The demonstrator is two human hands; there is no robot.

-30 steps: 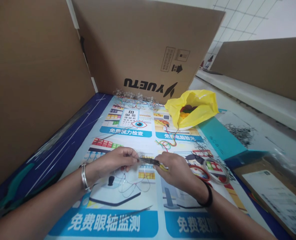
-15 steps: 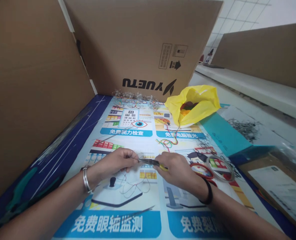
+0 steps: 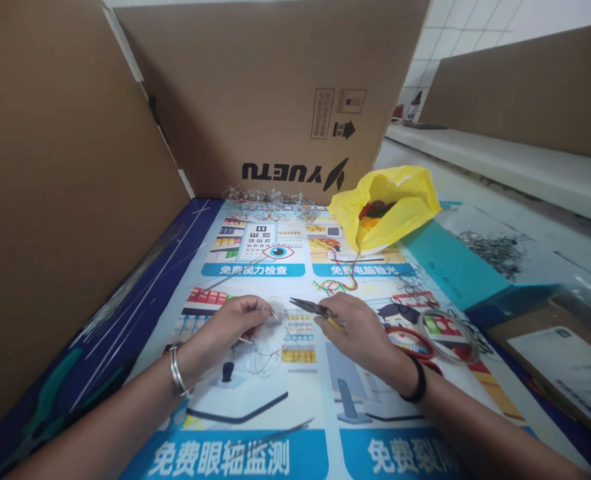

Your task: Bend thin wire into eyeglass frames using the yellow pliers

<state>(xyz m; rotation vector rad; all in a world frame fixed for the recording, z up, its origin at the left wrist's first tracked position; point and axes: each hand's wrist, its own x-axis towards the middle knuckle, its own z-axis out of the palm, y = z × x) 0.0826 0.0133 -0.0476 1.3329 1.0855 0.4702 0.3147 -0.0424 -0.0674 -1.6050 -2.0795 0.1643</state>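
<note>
My left hand (image 3: 245,321), with a silver bangle at its wrist, is closed in a pinch on a thin wire piece (image 3: 275,311). Fine loops of the wire and thread hang below the fingers, too faint to follow fully. In my right hand (image 3: 358,333) are long-nosed pliers (image 3: 310,307) with yellow grips. Their dark tips point left and stand slightly apart, a short way from the wire piece and not touching it. Both hands are over the printed poster sheet (image 3: 331,393).
A yellow bag (image 3: 400,207) with coloured thread stands at the back right, near tangled clear wire (image 3: 275,200). Coils of wire (image 3: 450,337) lie at the right, beside a blue box lid (image 3: 455,267). Cardboard walls (image 3: 255,87) stand behind and left. Green-handled pliers (image 3: 50,393) are at left.
The pliers have come away from the wire piece at my left fingers, moving right and up with my right hand. My left hand keeps its pinch, and the view has shifted slightly.
</note>
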